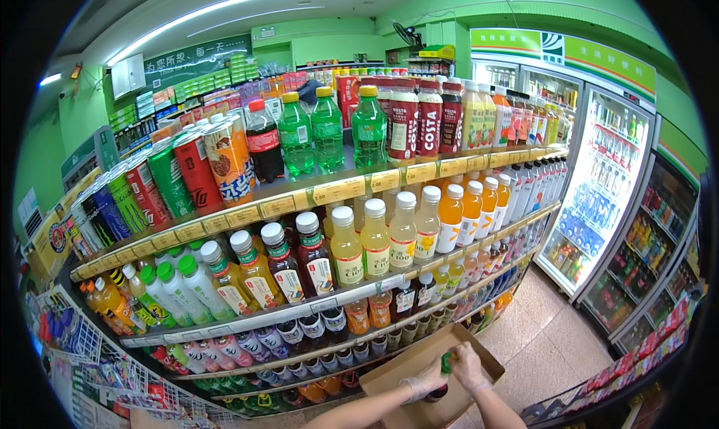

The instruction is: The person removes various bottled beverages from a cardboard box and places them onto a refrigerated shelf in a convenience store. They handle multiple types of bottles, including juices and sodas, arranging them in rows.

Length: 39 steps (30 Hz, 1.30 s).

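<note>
Both hands are low in the head view, over an open cardboard box [382, 379]. My left hand [431, 375] is closed around a small green bottle [446, 362], of which only a part shows between the hands. My right hand [465, 361] is at the top of this bottle, fingers bent together; the fingertips partly hide what they touch. A dark bottle [436, 394] lies in the box below my left hand. Clear, thin gloves seem to cover both hands. On the top shelf stand green bottles with yellow caps [369, 126] and a dark cola bottle with a red cap [263, 142].
A long drinks shelf [348, 192] with several tiers crosses the view in front of me. Wire baskets [84, 330] hang at its left end. Glass-door fridges [604, 187] stand at the right, beyond the tiled floor [539, 339]. Another rack [618, 373] with packets is at the lower right.
</note>
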Each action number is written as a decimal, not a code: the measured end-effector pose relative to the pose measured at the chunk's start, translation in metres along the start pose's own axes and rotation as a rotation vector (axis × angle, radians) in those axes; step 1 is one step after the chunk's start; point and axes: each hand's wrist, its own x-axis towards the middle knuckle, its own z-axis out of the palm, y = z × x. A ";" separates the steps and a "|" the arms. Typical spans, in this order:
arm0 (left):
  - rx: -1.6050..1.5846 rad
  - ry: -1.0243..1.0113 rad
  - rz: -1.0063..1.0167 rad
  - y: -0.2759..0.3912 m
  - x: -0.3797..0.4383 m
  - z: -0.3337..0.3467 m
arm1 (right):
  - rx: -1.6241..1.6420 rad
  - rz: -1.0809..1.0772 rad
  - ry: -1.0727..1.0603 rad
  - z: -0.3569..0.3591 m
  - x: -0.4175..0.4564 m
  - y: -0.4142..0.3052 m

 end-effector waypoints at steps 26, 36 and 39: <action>0.200 -0.277 0.216 0.021 -0.009 -0.070 | -0.388 0.022 -0.796 -0.017 0.076 -0.041; 0.352 0.695 0.989 0.202 -0.041 -0.304 | 0.041 -0.374 0.167 -0.165 0.256 -0.310; 0.410 0.905 1.022 0.233 -0.034 -0.365 | 0.230 -0.563 0.391 -0.167 0.317 -0.357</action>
